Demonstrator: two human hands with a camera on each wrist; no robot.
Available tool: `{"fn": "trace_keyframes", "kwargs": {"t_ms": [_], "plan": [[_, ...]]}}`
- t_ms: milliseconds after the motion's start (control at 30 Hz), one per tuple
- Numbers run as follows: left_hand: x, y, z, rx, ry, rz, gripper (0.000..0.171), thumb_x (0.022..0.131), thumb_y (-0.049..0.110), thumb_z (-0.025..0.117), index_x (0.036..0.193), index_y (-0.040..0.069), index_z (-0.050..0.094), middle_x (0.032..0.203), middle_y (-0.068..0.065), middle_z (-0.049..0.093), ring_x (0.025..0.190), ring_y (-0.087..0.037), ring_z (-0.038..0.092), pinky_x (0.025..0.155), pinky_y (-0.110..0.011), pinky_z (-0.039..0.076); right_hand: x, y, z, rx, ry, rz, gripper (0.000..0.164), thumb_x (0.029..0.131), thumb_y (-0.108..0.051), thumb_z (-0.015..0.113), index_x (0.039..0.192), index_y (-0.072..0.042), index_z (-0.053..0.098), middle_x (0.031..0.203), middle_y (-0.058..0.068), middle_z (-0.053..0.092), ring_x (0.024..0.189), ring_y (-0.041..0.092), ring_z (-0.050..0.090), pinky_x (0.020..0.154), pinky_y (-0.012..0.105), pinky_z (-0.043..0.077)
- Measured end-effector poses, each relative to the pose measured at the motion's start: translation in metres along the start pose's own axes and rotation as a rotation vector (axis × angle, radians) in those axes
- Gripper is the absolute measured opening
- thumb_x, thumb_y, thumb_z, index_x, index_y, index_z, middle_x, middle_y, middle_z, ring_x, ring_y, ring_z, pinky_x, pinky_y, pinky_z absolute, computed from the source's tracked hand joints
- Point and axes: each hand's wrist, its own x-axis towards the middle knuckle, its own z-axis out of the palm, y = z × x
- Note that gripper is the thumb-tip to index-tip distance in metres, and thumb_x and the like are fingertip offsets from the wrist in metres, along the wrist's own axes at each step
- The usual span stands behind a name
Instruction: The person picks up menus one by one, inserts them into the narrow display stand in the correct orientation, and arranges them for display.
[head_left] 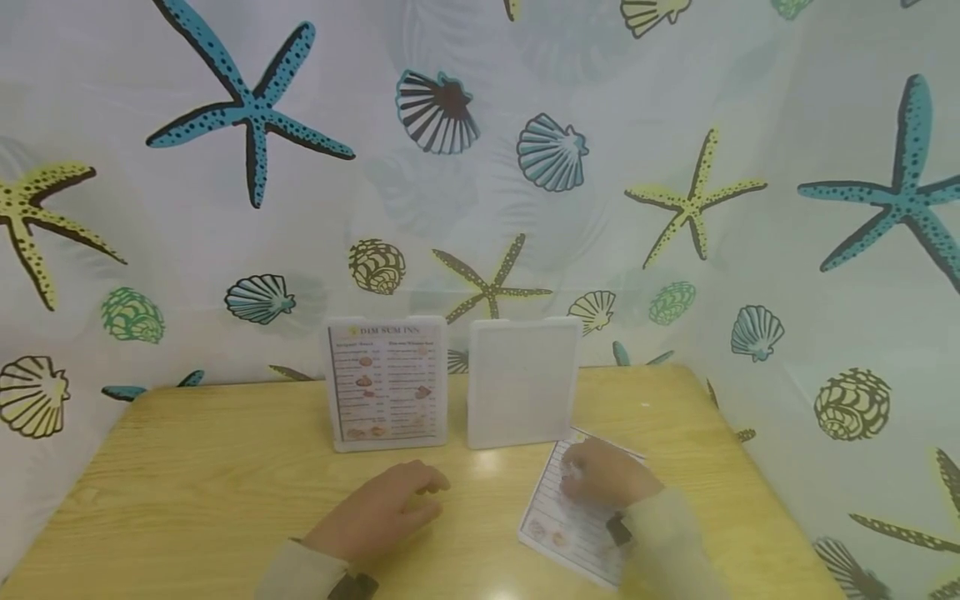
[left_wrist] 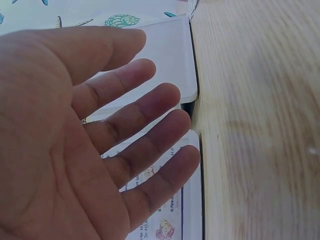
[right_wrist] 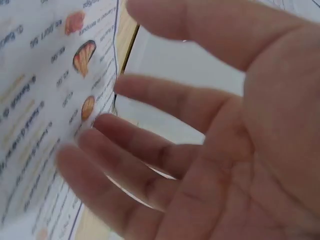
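Observation:
A printed menu sheet (head_left: 543,510) lies slanted on the table at the right, and my right hand (head_left: 609,477) is over it. In the right wrist view the fingers of that hand (right_wrist: 210,135) are spread and loosely bent beside the printed sheet (right_wrist: 35,100), with nothing held. My left hand (head_left: 386,510) hovers in front of the two white stands, its fingers relaxed and its palm bare in the left wrist view. The left stand (head_left: 387,383) bears a "DIM SUM INN" menu. The right stand (head_left: 522,383) has a blank white face.
Both stands are upright, side by side, towards the back of the light wooden table (head_left: 202,483). Behind and to the right hangs a curtain (head_left: 480,208) printed with starfish and shells.

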Motion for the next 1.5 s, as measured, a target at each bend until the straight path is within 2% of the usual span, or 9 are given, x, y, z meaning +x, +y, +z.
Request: {"fn": "trace_keyframes", "kwargs": {"t_ms": [100, 200, 367, 533, 600, 800, 1267, 1500], "plan": [[0.0, 0.0, 0.0, 0.005, 0.004, 0.002, 0.025, 0.103, 0.028, 0.063, 0.125, 0.016, 0.067, 0.124, 0.002, 0.068, 0.116, -0.017, 0.062, 0.101, -0.046, 0.053, 0.003, 0.004, 0.002, 0.0, 0.049, 0.074, 0.045, 0.089, -0.03, 0.08, 0.129, -0.011, 0.069, 0.127, 0.012, 0.064, 0.116, 0.034, 0.061, 0.104, 0.058, 0.049], [0.0, 0.001, 0.001, 0.011, 0.013, -0.004, 0.024, 0.103, 0.029, 0.063, 0.124, 0.019, 0.067, 0.123, 0.004, 0.067, 0.116, -0.016, 0.062, 0.101, -0.046, 0.053, 0.004, 0.008, 0.002, -0.017, 0.047, 0.116, 0.049, 0.088, -0.033, 0.081, 0.13, -0.011, 0.069, 0.127, 0.016, 0.059, 0.113, 0.034, 0.059, 0.1, 0.062, 0.051], [0.0, 0.004, 0.001, 0.004, 0.013, -0.017, 0.024, 0.102, 0.028, 0.064, 0.124, 0.02, 0.067, 0.123, 0.005, 0.068, 0.117, -0.016, 0.062, 0.102, -0.046, 0.053, 0.001, 0.007, 0.002, -0.046, -0.003, 0.07, 0.043, 0.086, -0.033, 0.078, 0.125, -0.016, 0.072, 0.125, 0.014, 0.057, 0.11, 0.033, 0.056, 0.094, 0.062, 0.052], [0.0, 0.006, 0.0, -0.007, -0.001, -0.026, 0.024, 0.102, 0.028, 0.064, 0.124, 0.019, 0.067, 0.123, 0.004, 0.068, 0.118, -0.019, 0.062, 0.102, -0.048, 0.052, -0.002, 0.002, 0.0, -0.057, -0.039, 0.091, 0.055, 0.075, -0.023, 0.077, 0.13, -0.024, 0.071, 0.127, 0.013, 0.056, 0.105, 0.03, 0.055, 0.089, 0.059, 0.054], [0.0, 0.007, 0.0, -0.013, -0.003, -0.028, 0.024, 0.102, 0.027, 0.064, 0.124, 0.019, 0.067, 0.123, 0.005, 0.068, 0.118, -0.019, 0.062, 0.103, -0.048, 0.052, -0.003, 0.0, 0.0, -0.046, -0.048, 0.099, 0.056, 0.074, -0.023, 0.078, 0.13, -0.025, 0.071, 0.128, 0.012, 0.055, 0.103, 0.029, 0.055, 0.089, 0.058, 0.054], [0.001, 0.007, 0.001, -0.036, -0.018, -0.051, 0.023, 0.102, 0.028, 0.064, 0.124, 0.021, 0.067, 0.124, 0.006, 0.067, 0.118, -0.019, 0.062, 0.103, -0.049, 0.052, -0.004, -0.006, -0.001, -0.03, -0.054, 0.053, 0.039, 0.083, -0.031, 0.079, 0.121, -0.022, 0.076, 0.122, 0.011, 0.059, 0.105, 0.027, 0.058, 0.095, 0.056, 0.052], [0.0, 0.003, 0.009, 0.027, 0.024, -0.013, 0.024, 0.101, 0.026, 0.065, 0.123, 0.018, 0.068, 0.121, 0.003, 0.068, 0.114, -0.017, 0.063, 0.1, -0.047, 0.053, -0.005, -0.023, 0.006, -0.002, -0.088, -0.065, 0.034, 0.086, -0.035, 0.077, 0.117, -0.02, 0.079, 0.111, 0.003, 0.06, 0.092, 0.019, 0.055, 0.083, 0.047, 0.053], [0.001, 0.004, 0.015, 0.019, 0.058, -0.012, 0.023, 0.099, 0.025, 0.066, 0.121, 0.016, 0.069, 0.116, 0.004, 0.068, 0.109, -0.016, 0.064, 0.098, -0.046, 0.055, -0.006, -0.032, 0.016, -0.041, -0.057, -0.095, 0.034, 0.089, -0.038, 0.075, 0.119, -0.023, 0.078, 0.113, 0.004, 0.061, 0.099, 0.022, 0.058, 0.085, 0.05, 0.054]]}}
